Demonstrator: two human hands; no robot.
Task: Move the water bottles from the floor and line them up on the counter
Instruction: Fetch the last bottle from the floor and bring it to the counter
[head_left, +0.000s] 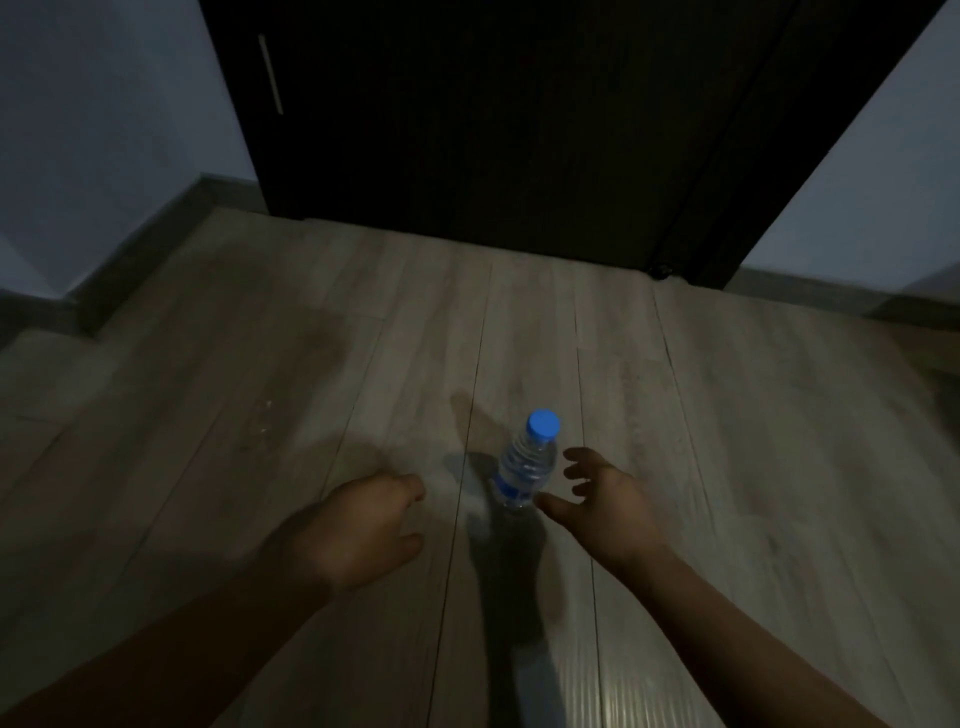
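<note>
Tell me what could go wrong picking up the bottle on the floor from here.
The bottle stands upright on the floor, slim and tall; the open right hand, fingers spread close beside it, could knock it over before gripping.
The scene is dim and blurred, so the grasp may be misjudged.
The left hand holds nothing, off to the bottle's other side, and may not catch a tip in time.

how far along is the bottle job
No counter in view, so nothing shows as done. The right hand, fingers spread, is beside the blue-capped water bottle on the wood floor, not gripping it; the left hand holds nothing. Left: lifting and lining it up.
</note>
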